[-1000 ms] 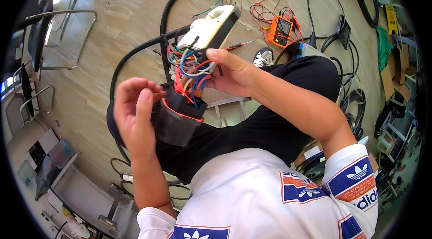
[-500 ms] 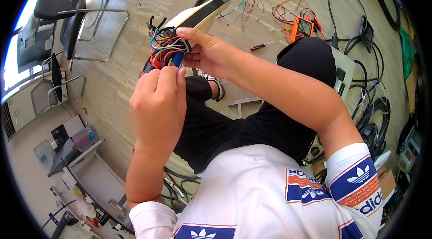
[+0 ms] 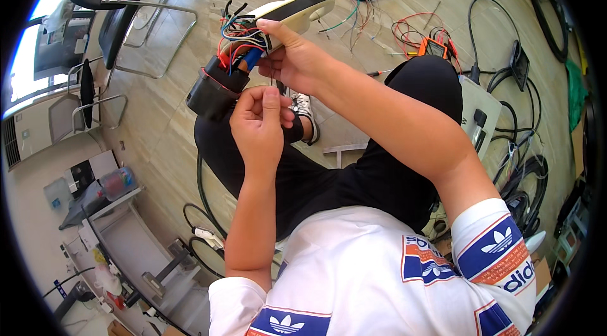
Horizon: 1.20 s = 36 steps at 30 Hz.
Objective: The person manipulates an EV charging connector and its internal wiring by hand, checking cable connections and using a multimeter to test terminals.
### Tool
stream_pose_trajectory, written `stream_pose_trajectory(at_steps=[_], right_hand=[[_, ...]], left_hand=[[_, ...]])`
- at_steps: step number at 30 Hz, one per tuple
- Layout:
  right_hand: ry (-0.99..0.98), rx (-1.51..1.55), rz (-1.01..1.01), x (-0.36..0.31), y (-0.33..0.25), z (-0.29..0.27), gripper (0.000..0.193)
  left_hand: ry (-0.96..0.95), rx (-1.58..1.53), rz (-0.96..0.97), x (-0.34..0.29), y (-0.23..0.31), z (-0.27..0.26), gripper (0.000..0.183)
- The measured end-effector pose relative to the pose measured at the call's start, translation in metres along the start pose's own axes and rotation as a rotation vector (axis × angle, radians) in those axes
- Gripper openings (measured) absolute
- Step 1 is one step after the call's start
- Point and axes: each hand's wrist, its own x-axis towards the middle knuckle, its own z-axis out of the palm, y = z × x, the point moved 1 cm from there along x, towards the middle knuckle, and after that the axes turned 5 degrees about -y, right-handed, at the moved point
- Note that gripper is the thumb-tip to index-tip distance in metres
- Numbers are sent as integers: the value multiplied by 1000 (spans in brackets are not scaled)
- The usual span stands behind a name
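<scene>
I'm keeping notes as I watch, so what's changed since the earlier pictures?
The left hand has moved from the left side of the black housing, across in front of it, to its right; its fingers are now curled, but whether they hold anything is unclear. The housing has moved away from the body, and the cream handle looks flatter in view. The right hand still grips the handle.

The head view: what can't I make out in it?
All in the head view:
Left hand: anything pinched there is too small to tell.
Wires: where some run inside the black cylinder, hidden by its wall.
Cream-and-black housing: partly covered by the right hand.
Orange meter: lower part hidden behind the right knee.
</scene>
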Motion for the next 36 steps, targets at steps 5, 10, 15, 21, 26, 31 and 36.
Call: stream_pose_trajectory(at_steps=[5,10,15,21,26,31,36], right_hand=[[32,-13,3,-1,-4,4,47],[33,-24,41,-7,-9,19,41],[18,29,-4,-5,-15,38,47],[0,50,-9,-22,-21,80,51],[-111,-165,103,-28,-30,123,64],[65,-1639,-294,-38,-52,138,38],[116,-1946,-1337,-39,-74,113,35]], left_hand=[[118,-383,17,16,-56,-16,11],[54,-285,279,43,-56,-46,31],[-187,-601,459,65,-38,-43,50],[-389,-798,635,80,-9,-47,59],[-342,-762,798,80,35,-78,60],[-380,-931,762,64,77,-129,56],[-460,-815,796,44,109,-138,49]])
